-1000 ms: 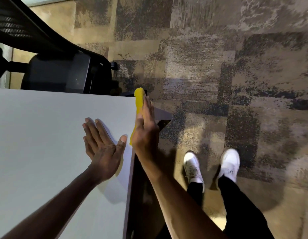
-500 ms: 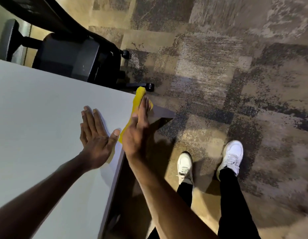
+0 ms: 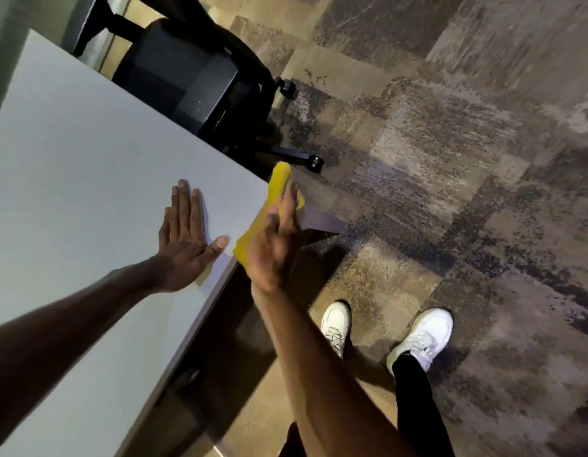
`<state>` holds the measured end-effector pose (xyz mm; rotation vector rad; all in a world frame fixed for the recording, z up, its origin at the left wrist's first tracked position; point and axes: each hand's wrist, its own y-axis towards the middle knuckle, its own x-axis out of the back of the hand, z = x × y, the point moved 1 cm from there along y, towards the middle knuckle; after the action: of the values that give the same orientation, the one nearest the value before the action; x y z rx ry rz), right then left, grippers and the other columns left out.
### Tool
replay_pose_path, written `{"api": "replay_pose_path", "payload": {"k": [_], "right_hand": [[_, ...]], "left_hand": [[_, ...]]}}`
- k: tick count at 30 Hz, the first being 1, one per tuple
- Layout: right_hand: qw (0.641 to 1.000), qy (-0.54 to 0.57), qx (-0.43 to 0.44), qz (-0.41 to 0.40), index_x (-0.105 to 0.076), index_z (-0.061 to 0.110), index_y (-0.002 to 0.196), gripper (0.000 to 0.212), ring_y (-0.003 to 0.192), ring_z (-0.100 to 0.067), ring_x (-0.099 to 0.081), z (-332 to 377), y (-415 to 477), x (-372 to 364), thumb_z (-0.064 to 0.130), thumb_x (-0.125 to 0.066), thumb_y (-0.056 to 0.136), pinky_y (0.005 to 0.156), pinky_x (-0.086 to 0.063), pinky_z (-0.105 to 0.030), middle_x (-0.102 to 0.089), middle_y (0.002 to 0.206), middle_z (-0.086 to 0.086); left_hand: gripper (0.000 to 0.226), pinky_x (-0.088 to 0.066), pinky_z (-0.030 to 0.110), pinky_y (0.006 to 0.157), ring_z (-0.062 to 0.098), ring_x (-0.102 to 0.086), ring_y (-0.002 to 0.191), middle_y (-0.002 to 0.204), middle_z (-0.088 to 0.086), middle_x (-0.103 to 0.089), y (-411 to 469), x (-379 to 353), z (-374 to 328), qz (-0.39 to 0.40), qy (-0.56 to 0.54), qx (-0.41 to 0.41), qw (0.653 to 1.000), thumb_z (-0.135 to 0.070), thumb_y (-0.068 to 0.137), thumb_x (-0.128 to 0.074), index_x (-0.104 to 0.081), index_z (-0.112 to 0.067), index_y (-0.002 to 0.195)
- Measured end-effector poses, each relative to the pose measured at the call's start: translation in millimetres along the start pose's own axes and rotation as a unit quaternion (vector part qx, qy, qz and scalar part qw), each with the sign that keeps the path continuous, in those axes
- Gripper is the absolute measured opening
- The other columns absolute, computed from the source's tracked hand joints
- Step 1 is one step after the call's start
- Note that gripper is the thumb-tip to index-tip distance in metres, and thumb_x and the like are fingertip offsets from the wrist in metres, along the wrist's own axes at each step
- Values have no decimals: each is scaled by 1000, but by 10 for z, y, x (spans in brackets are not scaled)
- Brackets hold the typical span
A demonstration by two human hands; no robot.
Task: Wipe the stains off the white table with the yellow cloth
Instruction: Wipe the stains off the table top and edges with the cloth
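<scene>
Yellow cloth lies pressed against the right-hand edge of the white table, close to its far corner, and your right hand holds it there with a flat palm and fingers stretched straight along the edge, not curled around the fabric. One end of the cloth pokes out past your fingertips at the corner; the other shows below your thumb, where it laps onto the tabletop. Your left hand rests flat on the table just beside the cloth, fingers spread and pointing away from you, thumb reaching toward the edge without touching the cloth, holding nothing.

You have the whole tabletop to the left of that hand free to sweep across; no stains can be made out on it from this angle. To the right of the edge the table drops away to a dark side panel and then to the floor. Beyond the far edge a black office chair sits tucked close to the table, its wheeled base reaching out near the corner where the cloth is.

Your white shoes stand on patchy brown and grey carpet tiles, a little apart from the table's side, with open floor to your right.
</scene>
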<state>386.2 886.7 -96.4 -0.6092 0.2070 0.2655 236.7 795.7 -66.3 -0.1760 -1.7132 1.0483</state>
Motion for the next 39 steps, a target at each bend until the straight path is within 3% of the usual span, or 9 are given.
{"api": "replay_pose_path", "payload": {"k": [2, 7, 12, 17, 22, 26, 29, 34, 39], "right_hand": [[1000, 11, -4, 5, -35, 12, 165, 53, 156, -16, -36, -13, 153, 109, 2, -37, 113, 114, -33, 1, -30, 175, -9], [999, -27, -34, 29, -48, 2, 156, 45, 147, -19, -47, -26, 360, 522, 0, -45, 111, 118, -39, -23, -48, 164, -16], [991, -35, -124, 19, -57, 4, 149, 42, 142, -35, -57, -73, 599, 978, 0, -52, 107, 123, -45, -48, -60, 152, -17], [988, -69, -133, 41, -61, 10, 147, 42, 141, -31, -59, 7, 825, 1209, 3, -57, 105, 125, -43, -50, -63, 151, -14], [978, -41, -156, 131, -60, 14, 149, 47, 139, -33, -62, 361, 981, 1353, 18, -58, 102, 122, -46, -55, -67, 148, -11], [969, -66, -175, 164, -61, 13, 147, 41, 131, -34, -68, 522, 1154, 1253, 8, -50, 108, 119, -48, -60, -73, 139, -11], [962, -87, -184, 180, -60, 12, 148, 41, 132, -34, -68, 564, 1249, 1132, 6, -49, 108, 118, -49, -60, -71, 141, -12], [952, -146, -141, 229, -59, 12, 149, 43, 139, -28, -62, 569, 1297, 982, 2, -48, 109, 122, -46, -55, -66, 149, -10], [919, -220, -68, 319, -62, 27, 145, 45, 127, 0, -67, 543, 1264, 914, 7, -49, 106, 105, -52, -21, -71, 136, 19]], "left_hand": [[114, 24, 50, 131, 19, 54, 152, 161, 3, 60, -12, 7, -21, -4, 0, -10, 1000, -91, 87, -3, 47, -15, 155], [120, 29, 43, 127, 22, 51, 154, 165, 6, 56, -18, -8, -37, -28, -11, -23, 999, -96, 83, 5, 41, -10, 160], [104, 25, 49, 130, 22, 46, 158, 168, 3, 51, 5, -87, 48, -70, -27, -47, 996, -73, 99, -19, 37, -13, 163], [101, 19, 55, 131, 23, 42, 161, 171, 2, 47, 33, -129, 99, -87, -43, -43, 994, -73, 103, -23, 35, -17, 165], [102, 15, 59, 134, 20, 40, 161, 172, 0, 47, 26, -113, 50, -86, -74, -26, 993, -74, 102, -25, 32, -18, 166], [104, 16, 52, 134, 11, 37, 162, 175, -9, 39, 39, -31, -219, -114, -187, 44, 975, -83, 98, -20, 19, -20, 172], [102, 10, 56, 137, 16, 26, 167, 182, -3, 25, 147, 16, -533, -184, -239, 123, 945, -79, 98, -17, 6, -14, 174], [129, 27, 66, 127, 37, 41, 160, 172, 18, 43, 314, 33, -832, -173, -238, 139, 946, -98, 84, -9, 31, -6, 165], [152, 26, 73, 123, 47, 44, 155, 166, 27, 47, 346, 69, -789, -107, -200, 139, 964, -112, 63, -8, 35, -4, 162]]}}
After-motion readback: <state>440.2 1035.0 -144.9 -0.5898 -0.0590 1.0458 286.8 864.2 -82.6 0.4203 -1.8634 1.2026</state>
